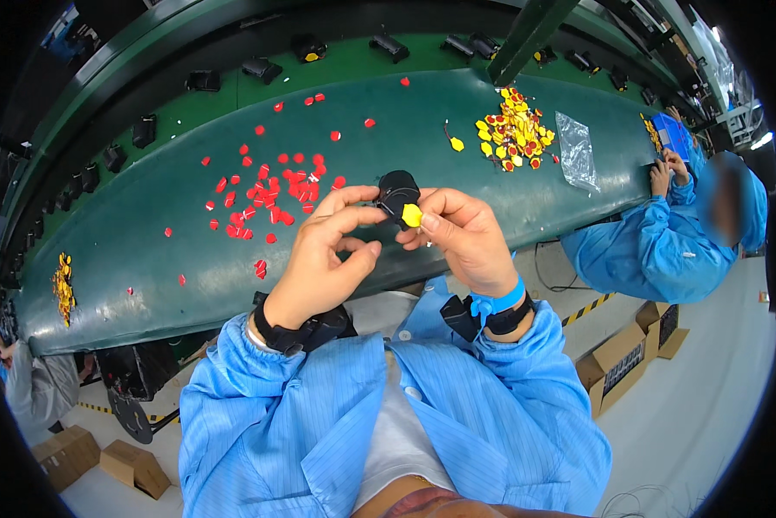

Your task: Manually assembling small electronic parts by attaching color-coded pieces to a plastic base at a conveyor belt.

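Note:
Above the near edge of the green table, a small black rounded housing point(397, 189) is held up between my hands. My left hand point(326, 257) grips it from the left side, fingertips on its edge and thumb bent below. My right hand point(465, 235) pinches a yellow hexagonal piece point(412, 215) between thumb and forefinger, at the lower right of the housing. Whether that piece touches the housing I cannot tell. The other right fingers curl behind and are partly hidden.
Scattered red tabs point(275, 186) lie left of centre on the table point(440, 112). A heap of yellow and red pieces point(513, 129) and a clear plastic bag point(576, 151) lie right. Black housings point(261, 69) line the far green belt. A co-worker point(664, 242) sits right; cartons point(617, 363) stand below.

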`<state>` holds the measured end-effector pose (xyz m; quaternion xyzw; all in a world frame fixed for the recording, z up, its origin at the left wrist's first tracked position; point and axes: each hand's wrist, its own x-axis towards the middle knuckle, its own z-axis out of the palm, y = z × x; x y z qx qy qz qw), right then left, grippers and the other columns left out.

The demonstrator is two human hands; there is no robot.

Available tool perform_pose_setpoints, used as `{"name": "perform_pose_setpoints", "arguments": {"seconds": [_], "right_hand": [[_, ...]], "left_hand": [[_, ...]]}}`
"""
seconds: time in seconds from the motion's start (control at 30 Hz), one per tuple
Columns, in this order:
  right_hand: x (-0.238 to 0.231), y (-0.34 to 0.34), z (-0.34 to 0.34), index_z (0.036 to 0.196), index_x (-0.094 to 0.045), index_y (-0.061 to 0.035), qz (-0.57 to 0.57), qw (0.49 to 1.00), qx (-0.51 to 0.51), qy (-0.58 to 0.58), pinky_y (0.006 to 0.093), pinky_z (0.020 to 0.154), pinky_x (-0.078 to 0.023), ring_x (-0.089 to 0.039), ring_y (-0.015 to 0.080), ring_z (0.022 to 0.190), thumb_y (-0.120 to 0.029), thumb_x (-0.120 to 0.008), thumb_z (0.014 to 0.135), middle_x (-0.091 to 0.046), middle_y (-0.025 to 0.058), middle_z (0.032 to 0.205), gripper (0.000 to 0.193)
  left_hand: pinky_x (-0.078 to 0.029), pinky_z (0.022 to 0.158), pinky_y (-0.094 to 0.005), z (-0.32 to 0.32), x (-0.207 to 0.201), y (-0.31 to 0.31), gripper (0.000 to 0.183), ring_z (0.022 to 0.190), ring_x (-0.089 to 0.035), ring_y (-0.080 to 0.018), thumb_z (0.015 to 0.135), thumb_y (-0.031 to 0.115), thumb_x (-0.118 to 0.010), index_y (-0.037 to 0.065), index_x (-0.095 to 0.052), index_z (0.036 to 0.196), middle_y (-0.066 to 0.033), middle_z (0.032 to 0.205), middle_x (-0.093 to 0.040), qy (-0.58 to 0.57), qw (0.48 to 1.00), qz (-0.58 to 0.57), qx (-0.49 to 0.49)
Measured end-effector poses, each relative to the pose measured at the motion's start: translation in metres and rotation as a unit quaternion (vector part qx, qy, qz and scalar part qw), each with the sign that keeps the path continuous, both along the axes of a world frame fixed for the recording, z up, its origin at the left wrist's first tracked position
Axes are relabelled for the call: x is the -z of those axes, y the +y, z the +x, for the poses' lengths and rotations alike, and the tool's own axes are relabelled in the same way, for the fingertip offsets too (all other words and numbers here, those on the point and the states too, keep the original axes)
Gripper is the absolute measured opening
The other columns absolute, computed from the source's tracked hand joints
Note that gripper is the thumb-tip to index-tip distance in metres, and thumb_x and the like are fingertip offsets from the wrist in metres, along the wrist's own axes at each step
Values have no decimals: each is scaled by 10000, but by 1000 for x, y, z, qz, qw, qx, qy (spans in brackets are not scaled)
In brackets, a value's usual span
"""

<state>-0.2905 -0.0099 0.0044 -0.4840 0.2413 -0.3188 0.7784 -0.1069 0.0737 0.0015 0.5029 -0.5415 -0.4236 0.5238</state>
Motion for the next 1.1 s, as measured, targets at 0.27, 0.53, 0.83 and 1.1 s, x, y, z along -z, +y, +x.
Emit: {"name": "perform_pose_setpoints", "arguments": {"seconds": [0.27, 0.53, 0.83, 1.1], "right_hand": [[-33, -24, -21, 803, -588, 5, -212, 960, -137, 116, 256, 689, -432, -523, 87, 769, -86, -622, 860, -599, 32, 910, 112], [-55, -25, 2, 759, -581, 1, -352, 867, -294, 196, 289, 693, -439, -555, 173, 753, -112, -638, 830, -626, 110, 928, 145], [-26, -9, -17, 808, -578, -18, -82, 995, -54, 23, 259, 716, -471, -592, 124, 770, -106, -602, 875, -609, 128, 1055, 113], [-7, 29, -1, 886, -607, -6, -34, 996, 18, 84, 202, 632, -459, -568, 69, 688, -99, -614, 887, -625, 34, 802, 93]], "left_hand": [[-430, 914, -324, 40, -10, 11, 281, 1114, -522, -194, 814, 80, -617, -9, -623, 1080, -133, 1203, -564, 31, 998, -61, -6], [-418, 902, -299, 33, -25, -15, 435, 1023, -536, -148, 737, 98, -745, -12, -582, 1125, -63, 1075, -597, -21, 972, 75, 224], [-457, 843, -263, 33, 10, 0, 305, 908, -559, -103, 756, -22, -715, 3, -578, 1028, -26, 949, -567, 172, 981, -2, 93], [-480, 861, -271, 14, 18, 9, 221, 952, -552, -106, 786, -54, -678, 10, -539, 946, -36, 989, -549, 287, 957, 31, 6]]}}
